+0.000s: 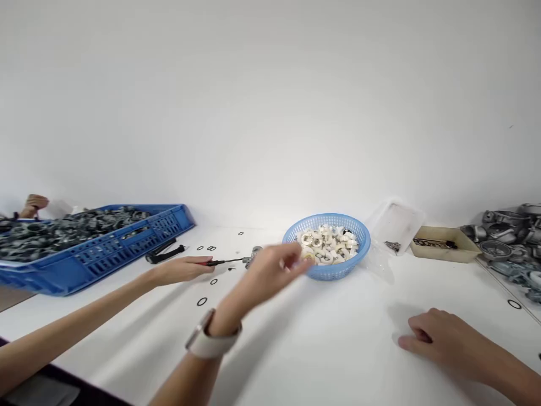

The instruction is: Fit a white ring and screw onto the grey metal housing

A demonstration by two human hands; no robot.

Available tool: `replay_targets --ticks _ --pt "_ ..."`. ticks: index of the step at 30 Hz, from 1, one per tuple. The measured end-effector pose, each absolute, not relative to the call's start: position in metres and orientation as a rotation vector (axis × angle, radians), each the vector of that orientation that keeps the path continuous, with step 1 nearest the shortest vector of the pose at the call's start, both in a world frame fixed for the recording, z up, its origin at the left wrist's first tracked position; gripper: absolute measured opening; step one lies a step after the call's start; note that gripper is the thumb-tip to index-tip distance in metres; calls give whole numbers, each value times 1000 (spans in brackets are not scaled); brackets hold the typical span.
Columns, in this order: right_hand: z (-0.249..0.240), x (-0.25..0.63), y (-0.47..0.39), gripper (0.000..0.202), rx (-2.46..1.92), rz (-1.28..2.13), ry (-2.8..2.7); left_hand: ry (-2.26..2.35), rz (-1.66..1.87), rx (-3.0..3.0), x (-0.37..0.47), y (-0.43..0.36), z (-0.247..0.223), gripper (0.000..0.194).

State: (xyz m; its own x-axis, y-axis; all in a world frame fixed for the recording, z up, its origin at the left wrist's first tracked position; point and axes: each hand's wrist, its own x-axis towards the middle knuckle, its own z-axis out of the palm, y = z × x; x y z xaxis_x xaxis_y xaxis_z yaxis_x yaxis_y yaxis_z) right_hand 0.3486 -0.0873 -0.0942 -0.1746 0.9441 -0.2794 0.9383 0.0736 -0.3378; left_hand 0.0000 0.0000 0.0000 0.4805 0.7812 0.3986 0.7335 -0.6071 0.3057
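The left hand (273, 272) reaches the near-left rim of the round blue plastic basket (359, 248) of white rings (328, 243); its grip is too blurred to judge. The right hand (433, 338) rests slack and empty on the surface.

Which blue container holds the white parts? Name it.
The round basket in the middle of the table. The other blue one, the rectangular crate at far left, holds dark grey parts.
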Motion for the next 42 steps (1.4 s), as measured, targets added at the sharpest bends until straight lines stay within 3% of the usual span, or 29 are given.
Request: replay_targets --ticks 3,8,12,14,21,32,42 --pt "-96 349 -86 47 -2019 714 -2301 1989 618 2540 -56 47 15 39" --pt "-95 348 -87 46 -1991 691 -2291 2078 192 2516 -113 91 -11 36" --pt "-91 347 -89 44 -2006 701 -2288 1954 -164 2539 -129 103 -36 78" --pt "-92 347 -89 44 -2005 702 -2290 1944 -255 2554 -130 110 -41 86" --pt "-93 347 -87 43 -1962 670 -2295 1931 -440 2593 -120 127 -37 37" --pt "-94 348 -89 40 -1912 627 -2305 1910 -380 2800 -112 108 -23 29" --pt "-92 346 -89 40 -1900 631 -2278 1961 -450 2672 -109 120 -40 36"
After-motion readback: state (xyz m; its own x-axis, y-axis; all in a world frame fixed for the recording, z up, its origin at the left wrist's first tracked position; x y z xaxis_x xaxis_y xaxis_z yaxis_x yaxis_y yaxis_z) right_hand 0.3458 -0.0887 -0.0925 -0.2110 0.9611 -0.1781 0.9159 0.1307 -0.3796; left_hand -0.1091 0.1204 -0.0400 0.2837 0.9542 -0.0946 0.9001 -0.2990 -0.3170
